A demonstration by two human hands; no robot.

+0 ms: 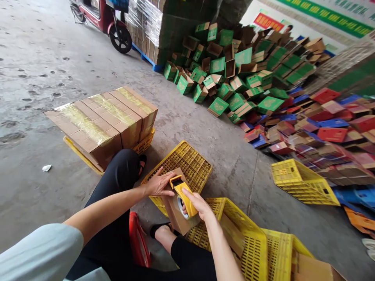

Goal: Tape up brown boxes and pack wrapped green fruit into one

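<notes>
My right hand (197,203) is wrapped round a yellow tape dispenser (186,195) with a roll of tape in it. The dispenser's head rests at the top of a brown cardboard box (178,220) in front of me. Flat on the box's far end lies my left hand (159,184), its fingers stretched out beside the dispenser's head. Under the box is a yellow plastic crate (191,162) turned bottom up. My right hand and the dispenser hide part of the box's top.
Taped cartons (113,113) fill a yellow crate at my left. More yellow crates (252,249) with cardboard boxes stand at my right. Beyond lie heaps of green boxes (218,106) and red and blue boxes (332,134). A red scooter (102,17) is parked at the back.
</notes>
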